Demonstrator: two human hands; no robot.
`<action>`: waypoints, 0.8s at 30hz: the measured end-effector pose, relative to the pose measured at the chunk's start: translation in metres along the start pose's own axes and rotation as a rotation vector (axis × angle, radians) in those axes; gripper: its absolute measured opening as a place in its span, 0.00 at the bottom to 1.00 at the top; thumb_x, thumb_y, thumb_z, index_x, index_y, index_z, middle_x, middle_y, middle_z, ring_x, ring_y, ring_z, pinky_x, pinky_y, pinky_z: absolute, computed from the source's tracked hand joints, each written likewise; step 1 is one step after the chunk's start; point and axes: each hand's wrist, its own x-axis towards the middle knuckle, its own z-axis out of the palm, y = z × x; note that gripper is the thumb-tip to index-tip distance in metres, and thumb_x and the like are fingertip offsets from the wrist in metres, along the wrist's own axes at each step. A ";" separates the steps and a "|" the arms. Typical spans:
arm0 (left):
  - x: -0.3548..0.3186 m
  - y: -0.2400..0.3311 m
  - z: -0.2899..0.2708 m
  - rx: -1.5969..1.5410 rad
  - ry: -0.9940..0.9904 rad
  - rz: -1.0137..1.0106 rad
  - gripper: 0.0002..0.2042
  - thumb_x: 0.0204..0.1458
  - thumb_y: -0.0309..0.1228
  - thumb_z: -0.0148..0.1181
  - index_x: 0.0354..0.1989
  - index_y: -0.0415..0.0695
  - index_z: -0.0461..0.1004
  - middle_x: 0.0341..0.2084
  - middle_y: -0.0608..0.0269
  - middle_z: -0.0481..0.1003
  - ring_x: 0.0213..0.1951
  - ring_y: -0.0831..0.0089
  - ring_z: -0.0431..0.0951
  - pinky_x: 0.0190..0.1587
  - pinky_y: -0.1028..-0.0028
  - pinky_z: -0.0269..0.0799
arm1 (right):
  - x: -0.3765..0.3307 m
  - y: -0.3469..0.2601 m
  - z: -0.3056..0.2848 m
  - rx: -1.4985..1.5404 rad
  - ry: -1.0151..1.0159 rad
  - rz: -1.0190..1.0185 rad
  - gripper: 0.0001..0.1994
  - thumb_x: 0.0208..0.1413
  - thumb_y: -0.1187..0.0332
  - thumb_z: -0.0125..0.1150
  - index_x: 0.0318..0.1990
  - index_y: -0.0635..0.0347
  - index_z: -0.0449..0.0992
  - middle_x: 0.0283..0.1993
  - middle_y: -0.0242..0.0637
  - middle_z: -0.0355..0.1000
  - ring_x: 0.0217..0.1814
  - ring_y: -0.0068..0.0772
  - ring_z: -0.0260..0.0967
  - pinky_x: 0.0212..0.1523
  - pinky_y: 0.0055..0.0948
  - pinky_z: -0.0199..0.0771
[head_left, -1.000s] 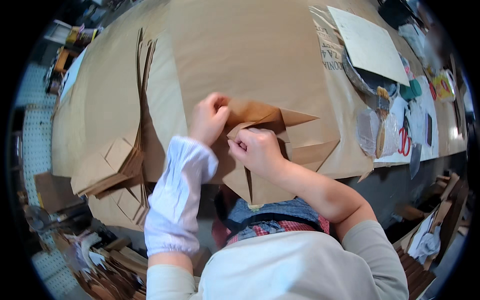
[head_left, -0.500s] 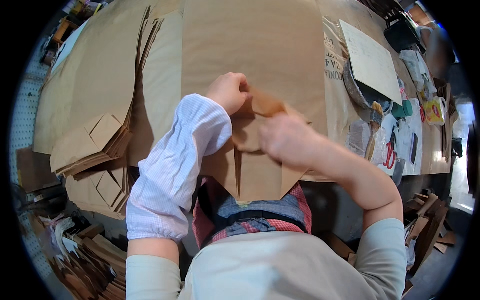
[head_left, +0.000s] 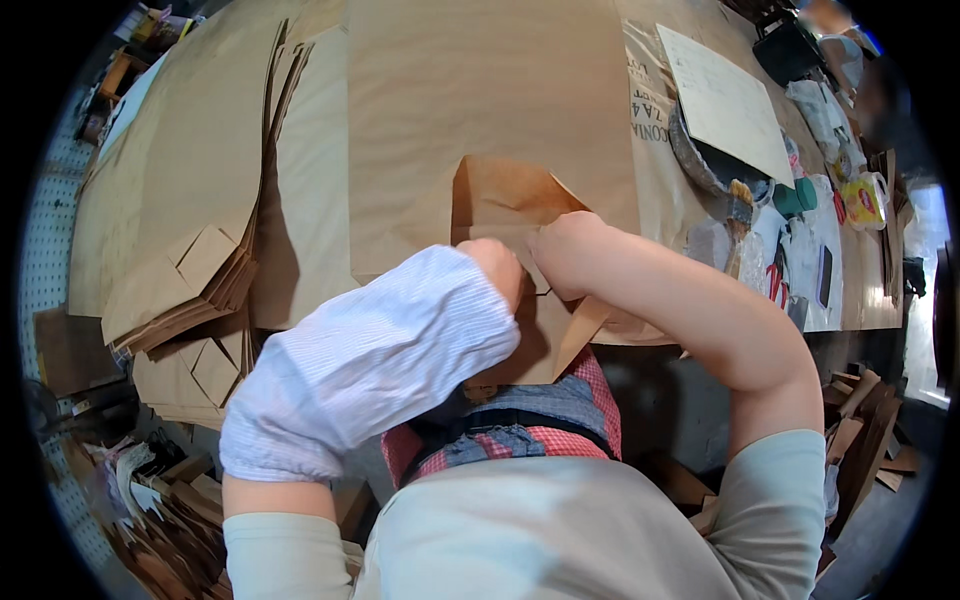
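Observation:
A large brown kraft paper bag (head_left: 490,90) lies in front of me, its near end hanging at the table edge by my apron. That end is partly folded, and an opened flap (head_left: 505,185) stands up just beyond my hands. My left hand (head_left: 495,265), below a pale checked sleeve cover, is closed on the folded paper, most of its fingers hidden. Close beside it, my right hand (head_left: 568,245) is curled with its fingertips at the paper; they seem to pinch a fold. One triangular corner (head_left: 580,325) sticks out under my right wrist.
At left lie stacked paper bags (head_left: 190,270) with folded diamond-shaped ends. On the right are a basin (head_left: 695,150) under a pale board (head_left: 725,100), a brush (head_left: 740,205), red-handled scissors (head_left: 776,285) and a green lid (head_left: 796,197). Paper scraps (head_left: 855,440) lie below the table's right side.
My left hand has come down toward me, and my right hand has moved up slightly; they now nearly meet. The far flap has opened and stands up. My view has shifted slightly.

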 end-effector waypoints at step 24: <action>-0.045 -0.081 0.034 -0.806 0.279 -0.003 0.26 0.33 0.30 0.69 0.46 0.38 0.76 0.45 0.49 0.72 0.50 0.53 0.72 0.54 0.66 0.68 | -0.027 0.037 0.045 0.443 0.532 0.079 0.09 0.46 0.65 0.63 0.25 0.62 0.79 0.27 0.46 0.76 0.30 0.49 0.75 0.33 0.42 0.76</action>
